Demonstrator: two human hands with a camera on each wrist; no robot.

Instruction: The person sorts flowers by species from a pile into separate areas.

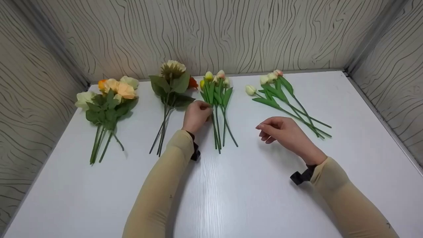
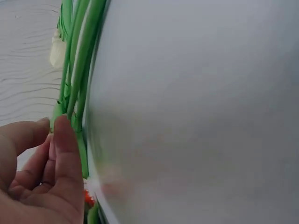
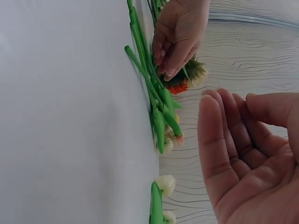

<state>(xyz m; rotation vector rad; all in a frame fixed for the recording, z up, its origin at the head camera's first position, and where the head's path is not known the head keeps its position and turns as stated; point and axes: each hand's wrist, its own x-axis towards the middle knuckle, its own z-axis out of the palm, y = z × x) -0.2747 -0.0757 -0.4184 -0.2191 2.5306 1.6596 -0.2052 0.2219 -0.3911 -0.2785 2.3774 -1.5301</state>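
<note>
My left hand (image 1: 197, 115) is beside a bunch of tulips (image 1: 218, 94) with yellow and pink heads, lying mid-table. In the left wrist view its thumb and bent fingers are close to the green stems (image 2: 84, 56), with a narrow gap between the tips. Whether they touch the stems is unclear. Hovering over the table further right, my right hand (image 1: 286, 134) has loosely bent fingers and holds nothing; the right wrist view shows its bare palm (image 3: 257, 182). Beyond it lie white and pink tulips (image 1: 277, 94), their stems crossing and spread.
Left of the tulip bunch lies a large cream flower (image 1: 173, 67) with dark leaves and an orange bloom (image 1: 193, 83) partly behind. A bunch of peach, orange and pale roses (image 1: 110, 109) lies at far left. Wood-patterned walls (image 1: 211, 33) enclose the white table (image 1: 231, 198).
</note>
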